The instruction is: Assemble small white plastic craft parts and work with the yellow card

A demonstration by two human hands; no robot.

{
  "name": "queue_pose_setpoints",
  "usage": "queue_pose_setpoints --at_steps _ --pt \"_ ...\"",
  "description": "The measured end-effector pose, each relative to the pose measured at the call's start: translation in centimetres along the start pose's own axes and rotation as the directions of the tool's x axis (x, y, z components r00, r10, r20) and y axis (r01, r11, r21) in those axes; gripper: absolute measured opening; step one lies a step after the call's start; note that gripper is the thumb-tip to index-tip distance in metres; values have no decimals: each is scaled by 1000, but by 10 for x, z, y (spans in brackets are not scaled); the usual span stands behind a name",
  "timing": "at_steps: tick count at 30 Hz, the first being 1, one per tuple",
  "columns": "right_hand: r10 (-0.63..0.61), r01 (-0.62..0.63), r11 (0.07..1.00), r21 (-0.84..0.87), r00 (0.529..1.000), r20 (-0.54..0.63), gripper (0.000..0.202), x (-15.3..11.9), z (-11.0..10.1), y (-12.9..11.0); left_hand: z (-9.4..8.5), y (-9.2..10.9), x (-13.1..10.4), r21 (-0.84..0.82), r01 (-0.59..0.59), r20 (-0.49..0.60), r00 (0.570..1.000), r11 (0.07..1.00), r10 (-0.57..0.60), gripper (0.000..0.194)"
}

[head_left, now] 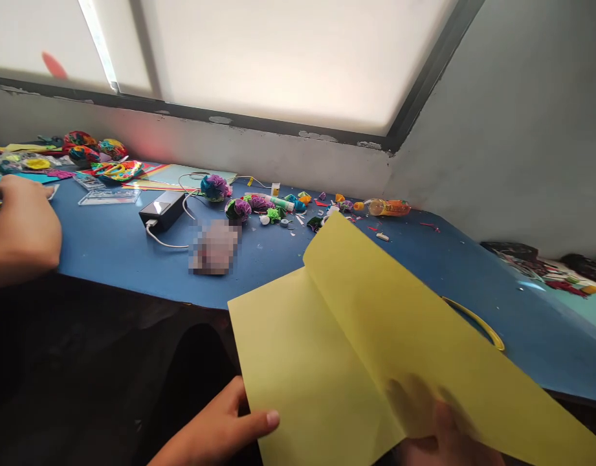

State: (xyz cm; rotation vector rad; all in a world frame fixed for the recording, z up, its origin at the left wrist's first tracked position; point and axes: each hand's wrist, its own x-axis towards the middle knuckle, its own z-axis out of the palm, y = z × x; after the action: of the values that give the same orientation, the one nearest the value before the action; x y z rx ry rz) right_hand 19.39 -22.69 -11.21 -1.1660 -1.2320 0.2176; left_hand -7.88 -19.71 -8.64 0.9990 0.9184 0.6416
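A large yellow sheet of paper point(288, 349), with a broad flap point(385, 304) folded over to the right, is held above the front edge of the blue table. My left hand point(224, 421) grips its left edge, the thumb on top and the fingers out of sight underneath. At the lower right, my right hand point(443, 433) is at the bottom of the flap, partly behind it; its fingers show as shadows through the paper, and it pinches the sheet there.
The blue table point(108, 239) carries a black box point(162, 210) with a white cable, colourful paper balls point(215, 186), a bottle point(389, 207) and a yellow curved handle point(477, 320). Another person's arm point(23, 226) reaches in at left.
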Motion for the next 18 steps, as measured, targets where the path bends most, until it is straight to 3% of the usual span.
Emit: queue_pose_setpoints --at_steps 2,4,6,7,8,9,10,13,16,18 --pt "-123 118 992 42 983 135 36 4 2 -5 1 0 2 -68 -37 14 999 997 38 64" --pt "-249 236 969 79 927 282 31 9 7 -11 4 1 3 -165 -80 68 993 983 92 76" --pt "-401 410 908 88 788 467 32 13 15 -15 9 3 4 -288 -119 122 980 950 160 82" --pt "-487 541 836 88 659 573 33 14 20 -15 11 3 5 -348 -116 120 979 930 166 80" --pt "-528 610 786 98 581 619 31 15 24 -15 13 3 6 -396 -90 89 987 914 135 75" --pt "-555 660 743 110 515 653 29 16 27 -15 14 3 6 -430 -49 38 997 901 73 68" --pt "-570 686 718 117 482 665 28 16 29 -13 14 3 7 -457 -8 -21 1000 890 -2 62" --pt "-574 681 723 120 494 653 30 16 27 -7 12 2 9 -493 62 -121 983 868 -139 50" --pt "-526 619 784 51 618 585 32 15 16 2 8 3 7 -509 59 -117 984 859 -137 46" --pt "-450 546 837 -17 707 546 44 13 11 8 6 4 4 -522 80 -87 985 849 -146 46"
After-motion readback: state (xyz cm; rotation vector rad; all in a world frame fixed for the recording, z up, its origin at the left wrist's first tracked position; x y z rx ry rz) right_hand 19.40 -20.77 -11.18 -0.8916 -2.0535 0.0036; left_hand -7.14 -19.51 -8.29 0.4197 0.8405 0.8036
